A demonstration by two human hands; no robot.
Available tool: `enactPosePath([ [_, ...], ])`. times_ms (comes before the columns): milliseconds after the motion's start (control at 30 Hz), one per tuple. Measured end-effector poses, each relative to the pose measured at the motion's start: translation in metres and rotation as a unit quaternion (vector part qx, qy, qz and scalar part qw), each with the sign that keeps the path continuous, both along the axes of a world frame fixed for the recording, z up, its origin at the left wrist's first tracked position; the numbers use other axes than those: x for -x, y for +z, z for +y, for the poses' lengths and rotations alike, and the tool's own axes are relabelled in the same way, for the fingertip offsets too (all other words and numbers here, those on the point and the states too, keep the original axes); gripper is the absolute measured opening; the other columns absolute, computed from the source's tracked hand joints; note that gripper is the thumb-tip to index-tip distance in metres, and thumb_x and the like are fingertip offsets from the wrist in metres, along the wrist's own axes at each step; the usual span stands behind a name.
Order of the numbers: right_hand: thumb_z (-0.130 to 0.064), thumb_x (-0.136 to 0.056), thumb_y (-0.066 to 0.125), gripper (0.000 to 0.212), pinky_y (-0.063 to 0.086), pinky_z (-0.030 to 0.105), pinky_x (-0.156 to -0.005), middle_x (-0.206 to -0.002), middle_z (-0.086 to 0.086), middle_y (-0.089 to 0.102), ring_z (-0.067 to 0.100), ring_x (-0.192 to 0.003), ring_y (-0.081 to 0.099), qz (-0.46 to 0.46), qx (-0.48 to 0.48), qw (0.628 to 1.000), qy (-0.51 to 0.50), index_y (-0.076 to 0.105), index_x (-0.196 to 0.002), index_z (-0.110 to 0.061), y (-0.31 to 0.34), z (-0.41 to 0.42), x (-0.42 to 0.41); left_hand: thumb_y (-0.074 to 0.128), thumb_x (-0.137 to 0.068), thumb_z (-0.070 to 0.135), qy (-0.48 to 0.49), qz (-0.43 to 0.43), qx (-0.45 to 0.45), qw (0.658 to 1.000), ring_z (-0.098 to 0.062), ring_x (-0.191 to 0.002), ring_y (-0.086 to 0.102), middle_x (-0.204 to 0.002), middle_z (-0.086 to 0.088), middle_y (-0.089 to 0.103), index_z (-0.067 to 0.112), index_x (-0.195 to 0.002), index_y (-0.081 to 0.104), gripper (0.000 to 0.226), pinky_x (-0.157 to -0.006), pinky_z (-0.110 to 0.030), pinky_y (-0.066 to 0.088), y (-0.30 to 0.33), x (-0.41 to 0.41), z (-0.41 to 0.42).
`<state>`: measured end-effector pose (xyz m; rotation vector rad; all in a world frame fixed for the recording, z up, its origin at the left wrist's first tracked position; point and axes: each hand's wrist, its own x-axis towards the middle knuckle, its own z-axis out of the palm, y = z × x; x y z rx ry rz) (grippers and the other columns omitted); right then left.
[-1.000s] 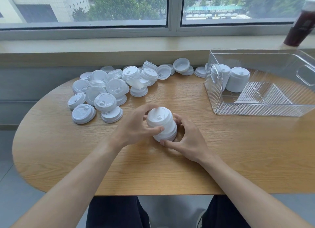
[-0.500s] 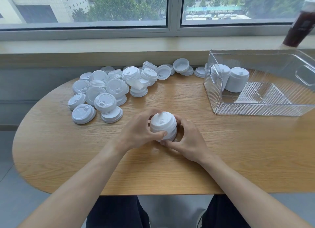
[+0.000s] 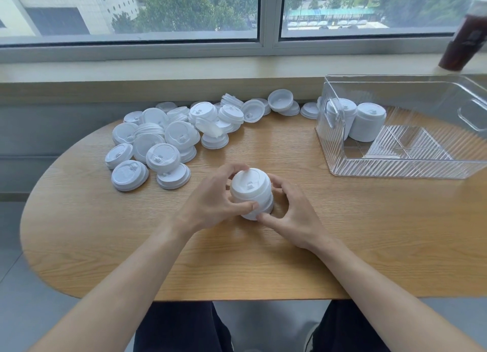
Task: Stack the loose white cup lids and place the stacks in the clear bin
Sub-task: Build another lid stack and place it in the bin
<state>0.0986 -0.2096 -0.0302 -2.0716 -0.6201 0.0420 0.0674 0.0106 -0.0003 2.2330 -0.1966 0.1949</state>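
Note:
A short stack of white cup lids [image 3: 251, 191] stands on the wooden table [image 3: 369, 233] in front of me. My left hand [image 3: 213, 199] grips its left side, fingers curled over the top and thumb at the front. My right hand [image 3: 292, 214] cups the right side and base, thumb near the bottom lid. Many loose white lids [image 3: 163, 141] lie in a pile at the table's back left. The clear bin [image 3: 395, 167] stands at the right and holds two lid stacks [image 3: 367, 125] in its far left corner.
A dark drink cup [image 3: 463, 35] stands on the window sill [image 3: 184, 72] behind the bin. More loose lids [image 3: 282, 105] trail along the table's back edge toward the bin. The table's front edge curves just above my knees.
The stack has been pressed down shorter and straighter between my hands. Both hands have stayed around it, with the fingers shifting slightly.

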Motion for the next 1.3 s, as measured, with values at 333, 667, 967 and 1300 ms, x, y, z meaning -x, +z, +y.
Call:
enactPosePath([
  [333, -0.035, -0.099, 0.053, 0.040, 0.049, 0.030, -0.103, -0.126, -0.012, 0.067, 0.006, -0.117, 0.062, 0.047, -0.102, 0.993, -0.019, 0.063, -0.138, -0.029, 0.002, -0.001, 0.002, 0.090, -0.072, 0.044, -0.018, 0.010, -0.058, 0.998, 0.000, -0.124, 0.055, -0.133, 0.020, 0.061, 0.034, -0.138, 0.054, 0.075, -0.103, -0.035, 0.050, -0.013, 0.001, -0.003],
  [667, -0.029, -0.104, 0.063, 0.036, 0.048, 0.029, -0.109, -0.139, -0.018, 0.062, 0.002, -0.129, 0.057, 0.009, -0.077, 0.997, -0.001, 0.066, -0.139, -0.025, -0.003, 0.001, -0.001, 0.081, -0.079, 0.058, 0.036, -0.004, 0.044, 0.998, 0.004, -0.117, 0.064, -0.123, 0.024, 0.069, 0.036, -0.134, 0.062, 0.062, -0.100, -0.021, 0.052, -0.021, 0.019, -0.005],
  [967, -0.021, -0.099, 0.071, 0.037, 0.046, 0.020, -0.110, -0.134, -0.017, 0.066, -0.005, -0.126, 0.059, 0.032, -0.084, 0.996, 0.000, 0.069, -0.135, -0.018, -0.006, -0.001, -0.006, 0.086, -0.080, 0.048, 0.050, 0.015, 0.061, 0.997, 0.003, -0.120, 0.064, -0.131, 0.017, 0.068, 0.026, -0.142, 0.061, 0.070, -0.107, -0.031, 0.051, -0.032, 0.022, -0.005],
  [1300, -0.030, -0.100, 0.068, 0.040, 0.044, 0.035, -0.115, -0.139, -0.012, 0.065, 0.000, -0.133, 0.055, -0.018, -0.020, 1.000, -0.006, 0.066, -0.139, -0.020, -0.005, -0.002, -0.005, 0.077, -0.078, 0.067, 0.047, 0.021, 0.061, 0.997, 0.006, -0.135, 0.051, -0.146, 0.015, 0.059, 0.023, -0.148, 0.057, 0.085, -0.116, -0.031, 0.044, -0.037, 0.021, -0.006],
])
